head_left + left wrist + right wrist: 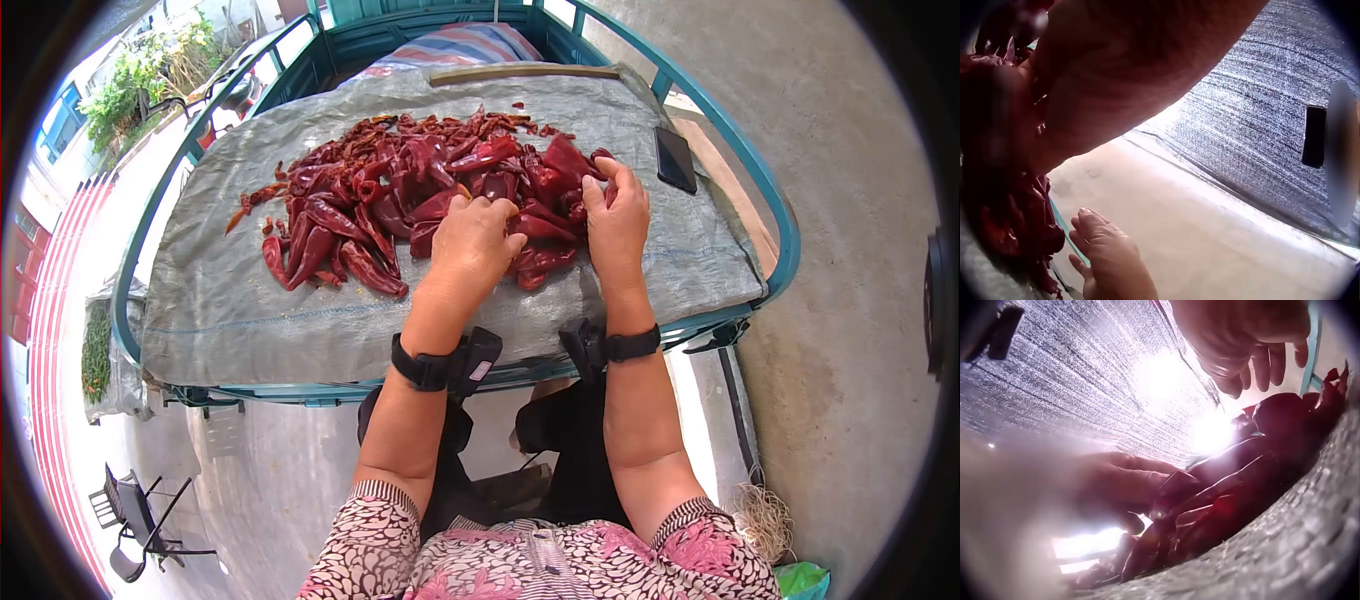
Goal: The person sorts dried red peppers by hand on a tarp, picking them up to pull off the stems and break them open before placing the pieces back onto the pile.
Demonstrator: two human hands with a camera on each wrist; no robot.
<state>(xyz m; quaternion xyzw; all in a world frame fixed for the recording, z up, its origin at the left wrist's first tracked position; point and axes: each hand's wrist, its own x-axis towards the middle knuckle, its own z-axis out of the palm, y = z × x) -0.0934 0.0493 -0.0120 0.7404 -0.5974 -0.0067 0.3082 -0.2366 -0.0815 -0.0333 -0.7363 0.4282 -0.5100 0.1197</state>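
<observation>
Dark red, wrinkled dried chili peppers (340, 215) lie heaped on a grey woven sheet (290, 335). My left hand (475, 240) is at the near middle of the heap, fingers bent down into it; in the right wrist view, the left hand's thumb and fingers pinch a glossy red pepper (1179, 490). At the heap's right edge is my right hand (618, 215). Its fingers look loosely extended beside the peppers in the left wrist view, where the right hand (1113, 259) holds nothing visible.
The sheet covers the bed of a teal cart, bordered by a teal rail (735, 140). A black phone (675, 160) lies right of the heap. A wooden strip (525, 73) and a striped bag (470, 45) are behind. A dark folding chair (145, 520) stands at lower left.
</observation>
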